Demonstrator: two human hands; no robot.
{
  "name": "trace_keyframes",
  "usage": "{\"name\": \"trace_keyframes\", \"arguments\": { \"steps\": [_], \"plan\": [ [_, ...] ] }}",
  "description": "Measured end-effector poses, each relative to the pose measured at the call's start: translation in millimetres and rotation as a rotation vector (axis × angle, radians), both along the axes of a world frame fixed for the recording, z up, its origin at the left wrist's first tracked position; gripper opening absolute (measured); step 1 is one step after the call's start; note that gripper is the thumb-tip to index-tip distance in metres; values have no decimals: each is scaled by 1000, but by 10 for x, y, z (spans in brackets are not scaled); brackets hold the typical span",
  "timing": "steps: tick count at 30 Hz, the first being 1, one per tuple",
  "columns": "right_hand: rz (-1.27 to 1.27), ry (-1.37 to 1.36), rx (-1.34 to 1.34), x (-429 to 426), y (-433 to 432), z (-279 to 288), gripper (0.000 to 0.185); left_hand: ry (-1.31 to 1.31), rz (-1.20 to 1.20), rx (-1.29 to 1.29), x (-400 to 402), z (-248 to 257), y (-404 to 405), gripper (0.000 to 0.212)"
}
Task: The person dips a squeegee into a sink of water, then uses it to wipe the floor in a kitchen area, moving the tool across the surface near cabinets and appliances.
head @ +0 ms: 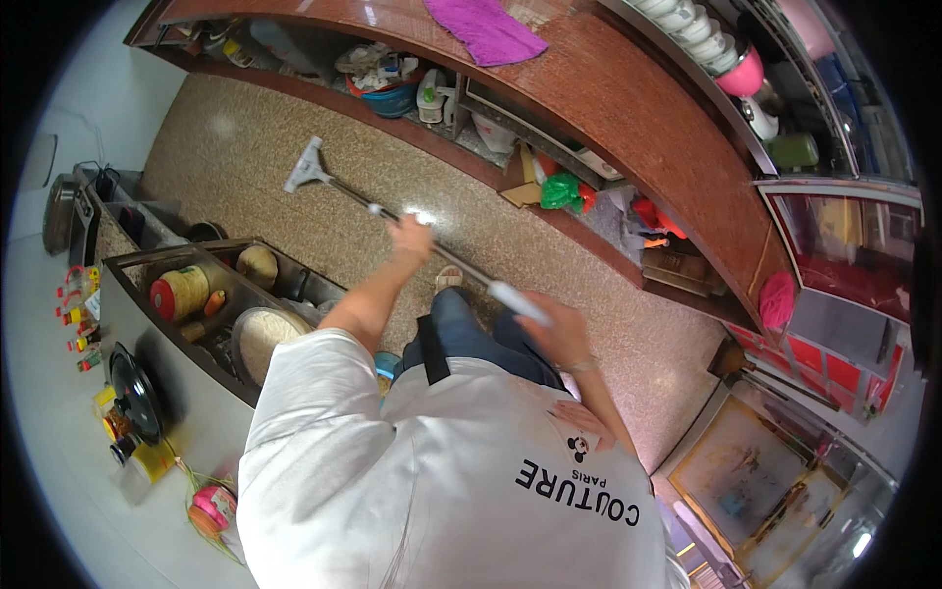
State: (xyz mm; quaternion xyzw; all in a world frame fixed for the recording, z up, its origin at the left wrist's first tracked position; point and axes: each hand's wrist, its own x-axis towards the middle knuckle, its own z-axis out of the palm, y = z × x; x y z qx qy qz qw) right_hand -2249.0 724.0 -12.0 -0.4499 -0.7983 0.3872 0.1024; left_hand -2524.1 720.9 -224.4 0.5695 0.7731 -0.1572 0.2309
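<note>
A long-handled floor tool, perhaps a squeegee or scraper, slants across the view, its metal pole (460, 263) ending in a flat pale head (304, 167) over the speckled floor. My left hand (412, 239) is closed around the pole's middle. Around the white grip (519, 302) at the near end, my right hand (557, 329) is wrapped. Below the pole are my jeans and one sandalled foot (449, 277). Whether the tool's head touches the floor cannot be told.
Along the far side runs a red-brown counter (611, 96) with a purple cloth (493, 33) and open shelves below. At left stands a metal cabinet (173, 353) holding a rice-like basin (266, 342). A stained metal unit (743, 471) is at lower right.
</note>
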Motion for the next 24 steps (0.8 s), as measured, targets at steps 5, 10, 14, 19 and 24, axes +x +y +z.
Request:
{"name": "trace_keyframes", "arguments": {
  "steps": [5, 10, 14, 19, 24],
  "plan": [
    [278, -241, -128, -1, 61, 63, 48, 88, 216, 10, -26, -270, 43, 27],
    [190, -441, -245, 1846, 188, 825, 54, -236, -210, -55, 1991, 111, 146, 27],
    [39, -543, -266, 3317, 208, 2060, 46, -668, -477, 173, 4014, 645, 88, 35],
    [-290, -380, -275, 4414, 52, 2726, 40, -1030, -520, 325, 5153, 1221, 42, 27],
    [-248, -194, -237, 4584, -81, 1694, 36, -812, -474, 252, 4722, 752, -42, 17]
  ]
}}
